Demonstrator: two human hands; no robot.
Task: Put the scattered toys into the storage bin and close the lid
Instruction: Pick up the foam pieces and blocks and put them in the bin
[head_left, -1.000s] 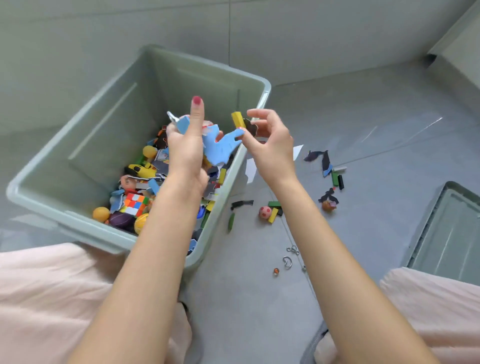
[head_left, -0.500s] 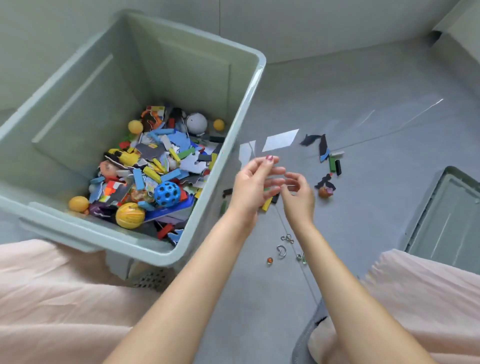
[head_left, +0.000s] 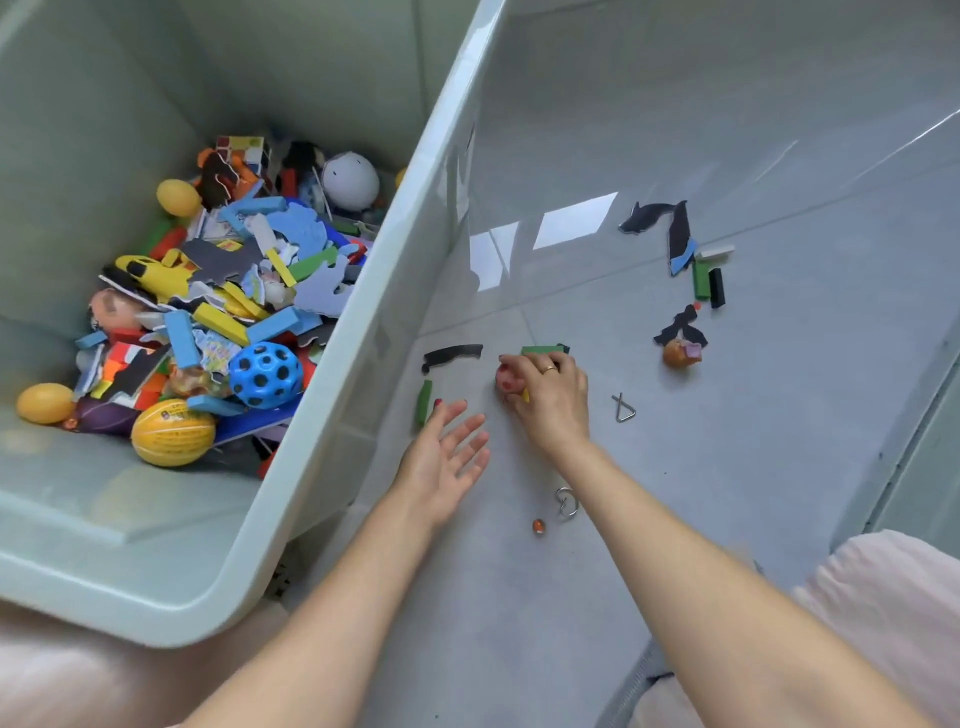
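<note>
The pale green storage bin (head_left: 358, 332) fills the left of the view, with several toys heaped inside, among them a blue holed ball (head_left: 265, 374). On the grey floor to its right, my right hand (head_left: 550, 397) curls over a small red-pink ball (head_left: 505, 378), a yellow piece and a green block (head_left: 543, 349). My left hand (head_left: 447, 457) hovers palm-up with spread fingers, holding nothing, next to a green stick (head_left: 424, 401) and a black foam shape (head_left: 451, 355).
More toys lie farther right: dark foam animal shapes (head_left: 670, 228), green and black blocks (head_left: 707, 280), an orange figure (head_left: 680, 352), a metal triangle (head_left: 622, 408), a metal ring (head_left: 566, 501) and a small orange marble (head_left: 538, 526). My knees frame the bottom corners.
Both hands left the bin after dropping the blue foam piece and came down to the floor. The view moved closer. My right hand now closes on the ball and blocks.
</note>
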